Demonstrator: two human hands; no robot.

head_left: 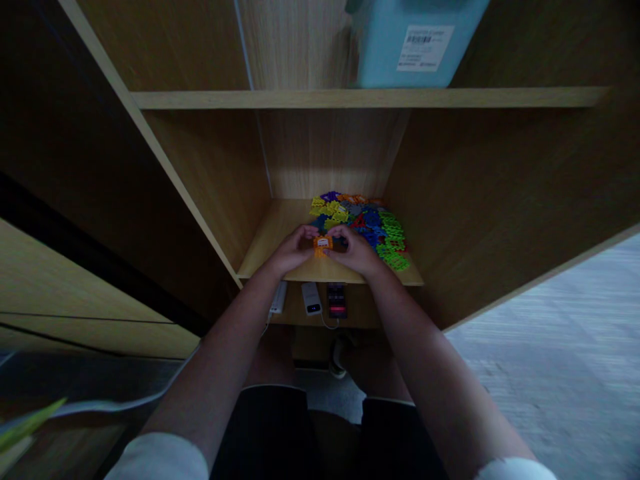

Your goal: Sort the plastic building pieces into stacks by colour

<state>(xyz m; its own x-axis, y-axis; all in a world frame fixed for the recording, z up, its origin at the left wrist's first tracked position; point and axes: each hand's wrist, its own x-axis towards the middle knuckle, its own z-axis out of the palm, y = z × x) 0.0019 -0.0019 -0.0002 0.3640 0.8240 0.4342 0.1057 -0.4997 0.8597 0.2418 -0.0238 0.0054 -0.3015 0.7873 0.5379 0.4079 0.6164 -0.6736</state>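
An orange piece of interlocking plastic toy blocks (323, 244), with a pale patch on its face, sits between my two hands above the wooden shelf (265, 257). My left hand (296, 248) grips its left side with curled fingers and thumb. From the right, my right hand (354, 251) pinches the same orange piece. Just behind and to the right lies a heap of similar flat plastic pieces: yellow ones (334, 212), blue ones (371, 230), green ones (394, 241), plus some red, grey, purple and orange ones. My hands hide part of the heap's near edge.
Below the shelf, a white power bank (312, 298), a phone (337, 301) and a white box-like device (279, 298) with cables rest on a lower board. A light blue bin (417, 43) with a label stands on the upper shelf (320, 99). Wooden side panels enclose the compartment.
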